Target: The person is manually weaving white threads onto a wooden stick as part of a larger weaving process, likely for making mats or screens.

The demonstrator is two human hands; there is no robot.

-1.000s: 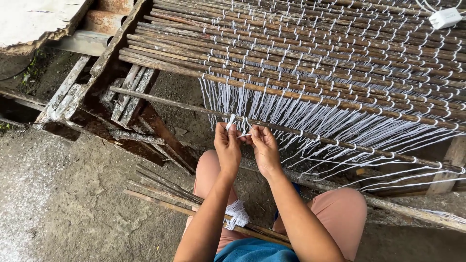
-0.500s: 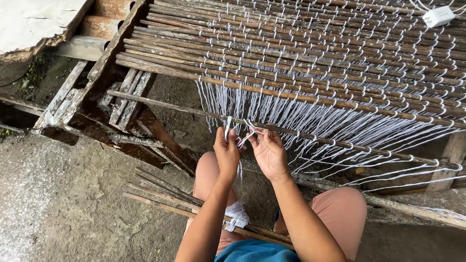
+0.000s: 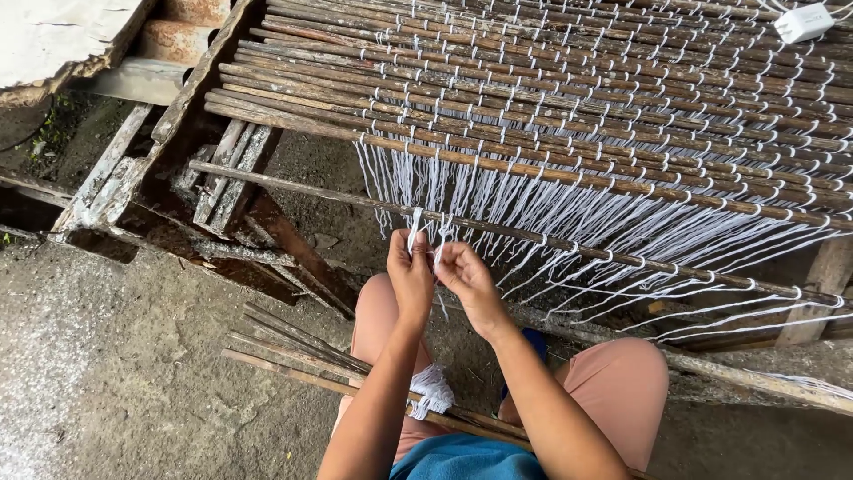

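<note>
Head view: at the frame's centre, white string (image 3: 437, 233) is pinched by the left hand (image 3: 411, 276) and right hand (image 3: 466, 277) against the nearest stick (image 3: 569, 242) of the mat (image 3: 569, 98), where a knot could be left loose if tension is lost.

Open gap left of hanging white strings (image 3: 498, 191), wooden frame (image 3: 222, 191) beyond

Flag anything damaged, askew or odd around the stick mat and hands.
The wooden frame left of the stick mat looks weathered, its slats splintered and uneven. A small white box lies on the mat's far right. Both hands pinch white string; nothing spilled.
</note>
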